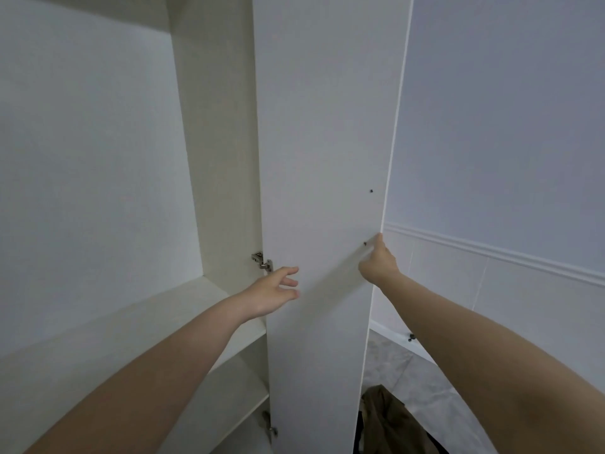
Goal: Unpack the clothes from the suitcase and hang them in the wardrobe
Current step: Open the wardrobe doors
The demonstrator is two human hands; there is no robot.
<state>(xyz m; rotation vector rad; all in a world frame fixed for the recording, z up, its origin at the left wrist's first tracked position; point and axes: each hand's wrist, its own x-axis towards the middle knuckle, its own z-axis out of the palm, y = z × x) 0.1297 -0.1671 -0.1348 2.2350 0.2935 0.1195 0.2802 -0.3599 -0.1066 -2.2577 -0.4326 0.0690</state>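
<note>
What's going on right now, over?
Right hand grips wardrobe door edge. Left hand open near hinge. Brown garment on floor, nothing hung.

Pale blue wall (510,109), white moulding (491,250), grey tiled floor (393,362).

Soft, even, rather dim cool light with faint shadows, no glare; wide-angle bending at edges, slightly soft focus.

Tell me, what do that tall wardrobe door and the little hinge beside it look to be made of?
The wardrobe door looks like laminated board with a smooth, matt white face; its thin, flat edge suggests that, though I cannot be sure. The hinge looks like bright metal, silvery and glinting.
</note>
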